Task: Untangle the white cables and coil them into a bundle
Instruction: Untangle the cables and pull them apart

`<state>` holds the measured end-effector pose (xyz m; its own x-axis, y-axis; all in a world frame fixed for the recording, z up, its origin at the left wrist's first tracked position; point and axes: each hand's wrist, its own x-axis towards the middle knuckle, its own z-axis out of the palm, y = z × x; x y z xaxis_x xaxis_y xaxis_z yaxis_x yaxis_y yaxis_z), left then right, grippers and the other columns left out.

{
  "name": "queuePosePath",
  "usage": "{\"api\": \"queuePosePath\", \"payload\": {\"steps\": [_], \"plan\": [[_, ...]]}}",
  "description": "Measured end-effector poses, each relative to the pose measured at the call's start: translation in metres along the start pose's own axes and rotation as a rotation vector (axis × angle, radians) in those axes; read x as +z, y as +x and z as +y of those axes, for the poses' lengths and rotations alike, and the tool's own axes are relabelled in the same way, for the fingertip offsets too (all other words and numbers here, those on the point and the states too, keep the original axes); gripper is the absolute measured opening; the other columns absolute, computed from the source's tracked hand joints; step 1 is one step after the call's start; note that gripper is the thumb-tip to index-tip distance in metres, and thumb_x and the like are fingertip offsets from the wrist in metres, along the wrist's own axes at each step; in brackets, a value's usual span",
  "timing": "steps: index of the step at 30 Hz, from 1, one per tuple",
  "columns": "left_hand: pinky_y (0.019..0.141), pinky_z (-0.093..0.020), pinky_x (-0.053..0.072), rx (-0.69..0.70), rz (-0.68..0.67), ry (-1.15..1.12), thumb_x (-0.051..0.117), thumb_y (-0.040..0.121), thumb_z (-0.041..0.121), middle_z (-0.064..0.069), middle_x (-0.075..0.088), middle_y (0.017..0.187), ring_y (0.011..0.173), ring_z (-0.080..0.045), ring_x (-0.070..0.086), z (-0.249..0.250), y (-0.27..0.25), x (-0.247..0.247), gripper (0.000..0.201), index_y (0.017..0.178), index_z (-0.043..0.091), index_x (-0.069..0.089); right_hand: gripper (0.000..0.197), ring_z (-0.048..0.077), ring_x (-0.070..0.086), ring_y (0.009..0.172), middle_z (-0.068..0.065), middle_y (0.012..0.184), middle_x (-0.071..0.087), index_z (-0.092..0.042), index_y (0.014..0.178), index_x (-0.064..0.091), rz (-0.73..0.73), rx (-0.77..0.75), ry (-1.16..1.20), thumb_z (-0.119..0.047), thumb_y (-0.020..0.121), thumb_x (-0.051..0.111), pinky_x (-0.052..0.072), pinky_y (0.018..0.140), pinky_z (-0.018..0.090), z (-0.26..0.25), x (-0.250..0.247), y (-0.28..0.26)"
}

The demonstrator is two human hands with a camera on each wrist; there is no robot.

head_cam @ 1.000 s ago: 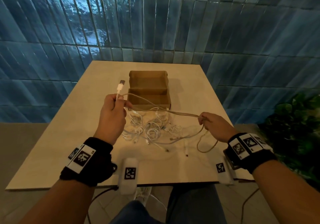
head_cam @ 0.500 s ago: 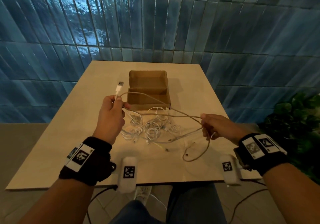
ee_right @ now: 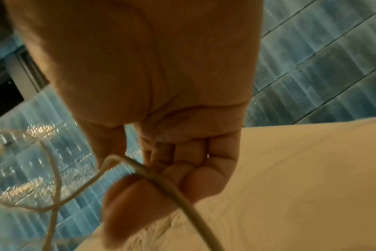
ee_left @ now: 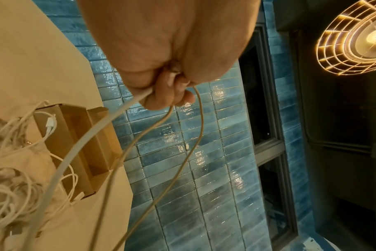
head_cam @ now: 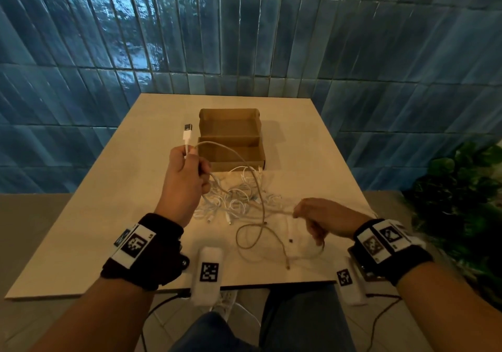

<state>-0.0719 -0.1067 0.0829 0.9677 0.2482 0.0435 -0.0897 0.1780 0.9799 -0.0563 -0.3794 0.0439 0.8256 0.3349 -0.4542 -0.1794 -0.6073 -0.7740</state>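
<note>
Blue glazed wall tiles (head_cam: 271,39) back a pale wooden tabletop (head_cam: 81,229) where one long off-white cable (head_cam: 256,188) is being drawn clear of a heap of tangled thin white cables (head_cam: 233,196) lying just in front of an open brown cardboard box (head_cam: 231,139). Compared with half a second earlier, the right hand (head_cam: 320,219) has dropped lower and nearer the table's front edge, its fingers curled round the cable's run, and the free tail now spills into a wider loose loop on the wood between the hands; that suggests the length is pulling free and is nearly ready to be wound. The left hand (head_cam: 184,180) stays raised, fist closed on the same cable just below its white USB plug (head_cam: 187,131), which stands upright above the thumb; the left wrist view shows three strands leaving that fist. Counted: two hands, one box with two compartments, one cable in hand, one heap whose separate cables cannot be told apart, and one leafy green plant (head_cam: 461,202) at the right.
</note>
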Motion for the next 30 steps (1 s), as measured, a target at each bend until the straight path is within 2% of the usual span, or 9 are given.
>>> {"api": "queuePosePath", "payload": {"steps": [3,6,9,13,17,19,22,27,30], "plan": [[0.043,-0.019,0.029,0.013,0.0,-0.019,0.029,0.107,0.021,-0.001,0.047,0.069,0.048,-0.006,0.033,0.002,-0.002,0.002,0.019,0.091,0.02,0.039,0.027,0.02,0.052,0.047,0.008,0.07,0.062,-0.016,0.118,0.049,-0.159,0.131,-0.056,-0.033,0.101,0.035,0.043,0.048,0.025,0.004,0.022,0.009],[0.044,-0.019,0.028,0.023,-0.002,-0.028,0.029,0.107,0.022,0.0,0.047,0.069,0.049,-0.006,0.033,0.004,-0.004,0.003,0.019,0.091,0.02,0.039,0.029,0.015,0.047,0.042,0.006,0.071,0.064,-0.025,0.128,0.044,-0.198,0.099,-0.036,-0.034,0.101,0.037,0.041,0.045,0.023,0.005,0.039,0.016],[0.044,-0.019,0.027,0.031,-0.008,-0.031,0.029,0.107,0.022,0.0,0.047,0.068,0.049,-0.006,0.032,0.006,-0.006,0.005,0.019,0.091,0.019,0.039,0.033,0.011,0.048,0.049,0.005,0.075,0.062,-0.032,0.126,0.044,-0.262,-0.006,0.007,-0.025,0.096,0.054,0.041,0.049,0.021,0.0,0.053,0.021],[0.043,-0.019,0.027,0.035,0.002,-0.038,0.03,0.106,0.021,-0.001,0.047,0.068,0.049,-0.007,0.032,0.006,-0.006,0.004,0.018,0.091,0.017,0.038,0.022,-0.001,0.051,0.054,-0.001,0.079,0.059,-0.025,0.112,0.065,-0.242,-0.148,0.01,-0.017,0.091,0.061,0.043,0.059,0.02,-0.007,0.062,0.029],[0.043,-0.019,0.027,0.026,0.011,-0.064,0.03,0.106,0.02,-0.001,0.046,0.068,0.049,-0.007,0.031,0.006,-0.006,0.003,0.017,0.091,0.017,0.039,0.027,0.005,0.054,0.063,-0.008,0.08,0.062,-0.04,0.099,0.07,-0.216,-0.197,0.109,-0.02,0.08,0.064,0.045,0.063,0.021,-0.01,0.064,0.03],[0.043,-0.019,0.027,0.023,0.007,-0.071,0.03,0.106,0.021,-0.001,0.046,0.068,0.049,-0.007,0.031,0.006,-0.006,0.004,0.017,0.093,0.017,0.039,0.023,0.009,0.054,0.063,-0.005,0.079,0.063,-0.037,0.089,0.073,-0.215,-0.234,0.166,-0.018,0.08,0.064,0.046,0.063,0.021,-0.014,0.068,0.029],[0.043,-0.019,0.027,0.027,0.006,-0.052,0.029,0.106,0.02,0.0,0.046,0.068,0.048,-0.006,0.032,0.007,-0.006,0.004,0.017,0.093,0.017,0.039,0.019,0.008,0.057,0.062,-0.003,0.077,0.062,-0.022,0.082,0.069,-0.137,-0.269,0.147,-0.012,0.093,0.057,0.046,0.061,0.021,-0.021,0.067,0.028],[0.042,-0.018,0.026,0.051,0.056,-0.014,0.03,0.106,0.02,0.002,0.04,0.065,0.047,-0.005,0.029,0.008,0.0,-0.012,0.019,0.089,0.018,0.039,0.019,0.01,0.06,0.066,-0.003,0.084,0.065,-0.02,0.086,0.056,0.132,-0.207,-0.042,-0.018,0.099,0.043,0.043,0.054,0.017,-0.011,0.032,0.026],[0.04,-0.017,0.026,0.061,0.087,-0.026,0.031,0.106,0.02,0.004,0.038,0.063,0.045,-0.004,0.028,0.01,0.003,-0.019,0.021,0.087,0.02,0.039,0.021,0.017,0.058,0.065,0.002,0.078,0.065,-0.015,0.083,0.054,0.252,-0.155,-0.117,-0.014,0.099,0.042,0.046,0.059,0.019,0.013,0.008,0.021]]}}
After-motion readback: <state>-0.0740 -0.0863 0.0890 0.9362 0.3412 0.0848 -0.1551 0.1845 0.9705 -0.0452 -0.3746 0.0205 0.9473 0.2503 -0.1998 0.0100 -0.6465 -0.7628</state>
